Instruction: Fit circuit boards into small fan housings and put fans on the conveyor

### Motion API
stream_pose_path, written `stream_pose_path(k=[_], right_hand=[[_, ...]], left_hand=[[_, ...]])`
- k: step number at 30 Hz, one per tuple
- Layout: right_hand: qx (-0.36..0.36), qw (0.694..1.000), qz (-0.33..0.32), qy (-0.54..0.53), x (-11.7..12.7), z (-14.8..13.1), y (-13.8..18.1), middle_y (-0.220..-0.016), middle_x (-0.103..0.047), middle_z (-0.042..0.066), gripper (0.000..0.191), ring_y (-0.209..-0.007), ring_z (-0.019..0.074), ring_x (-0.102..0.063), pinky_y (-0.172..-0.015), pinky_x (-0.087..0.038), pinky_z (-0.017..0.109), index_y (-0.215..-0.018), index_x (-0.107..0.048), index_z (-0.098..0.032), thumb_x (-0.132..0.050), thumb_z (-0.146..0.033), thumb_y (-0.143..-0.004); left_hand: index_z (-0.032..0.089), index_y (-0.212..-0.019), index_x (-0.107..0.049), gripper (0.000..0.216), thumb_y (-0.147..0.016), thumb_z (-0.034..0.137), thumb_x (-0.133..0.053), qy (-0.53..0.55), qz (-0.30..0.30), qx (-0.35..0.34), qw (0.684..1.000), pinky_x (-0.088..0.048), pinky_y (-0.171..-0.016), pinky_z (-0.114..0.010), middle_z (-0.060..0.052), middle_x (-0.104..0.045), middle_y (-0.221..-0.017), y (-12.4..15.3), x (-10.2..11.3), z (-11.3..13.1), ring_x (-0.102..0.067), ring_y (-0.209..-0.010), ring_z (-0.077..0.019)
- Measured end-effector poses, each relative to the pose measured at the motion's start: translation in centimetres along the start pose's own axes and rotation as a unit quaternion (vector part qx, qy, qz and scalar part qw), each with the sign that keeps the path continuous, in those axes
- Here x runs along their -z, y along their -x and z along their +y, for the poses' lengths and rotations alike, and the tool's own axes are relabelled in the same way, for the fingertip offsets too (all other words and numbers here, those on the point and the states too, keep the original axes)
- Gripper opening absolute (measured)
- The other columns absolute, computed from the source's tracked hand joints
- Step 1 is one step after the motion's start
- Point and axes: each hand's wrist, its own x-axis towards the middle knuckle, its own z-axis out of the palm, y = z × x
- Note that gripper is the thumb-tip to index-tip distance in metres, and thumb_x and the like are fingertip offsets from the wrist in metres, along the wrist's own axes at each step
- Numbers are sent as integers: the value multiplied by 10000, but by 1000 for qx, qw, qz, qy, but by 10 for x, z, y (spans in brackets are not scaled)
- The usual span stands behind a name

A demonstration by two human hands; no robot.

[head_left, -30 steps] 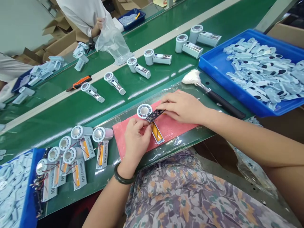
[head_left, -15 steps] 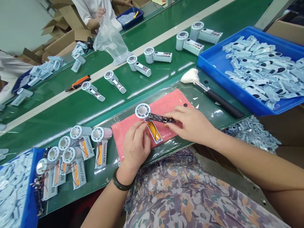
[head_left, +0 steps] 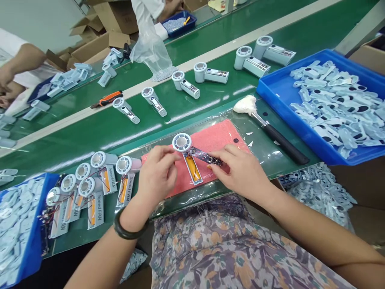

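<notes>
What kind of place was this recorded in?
Most likely a factory assembly line: a long green work surface carries a spaced row of similar fan units, blue trays hold loose plastic parts, and cardboard boxes stand behind.

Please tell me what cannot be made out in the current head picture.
Head view throughout:
- Board underside: hidden by its upper face.
- Board markings: too small.
- Right hand palm: hidden by its back.
- Left hand touching the fan or not: too small.
- Right tray: cut off by the right edge.
- Left bin: cut off by left and bottom edges.
</notes>
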Motion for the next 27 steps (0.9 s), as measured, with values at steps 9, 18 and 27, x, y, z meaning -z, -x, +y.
stream_pose_path(k=[9,18,27], right_hand=[[-8,1000,-12,2,7,2,3,-906,-690,46,248,-751,206,-670,-662,-509,342,-1139,-745,-220,-619,-335,-959],[-52,998,-32,5,5,-10,-5,-856,-676,27,260,-712,187,-663,-659,-481,324,-1136,-783,-254,-632,-320,-935],[-95,995,-17,9,1,-14,-11,-875,-678,17,264,-731,181,-655,-677,-461,317,-1135,-788,-257,-638,-292,-921]], left_hand=[[326,-1382,-586,643,-800,153,-795,111,-252,-170,946,-505,-1086,-431,-46,-670,-1341,-79,2,-42,-602,-1298,-262],[185,-1121,-715,291,-895,365,-746,-49,-127,-33,990,-549,-861,-446,-131,-617,-1121,-37,-10,-21,-587,-1020,-291],[226,-1256,-598,387,-892,221,-729,158,-121,-33,979,-542,-982,-445,-99,-632,-1242,-46,-31,-37,-609,-1156,-251]])
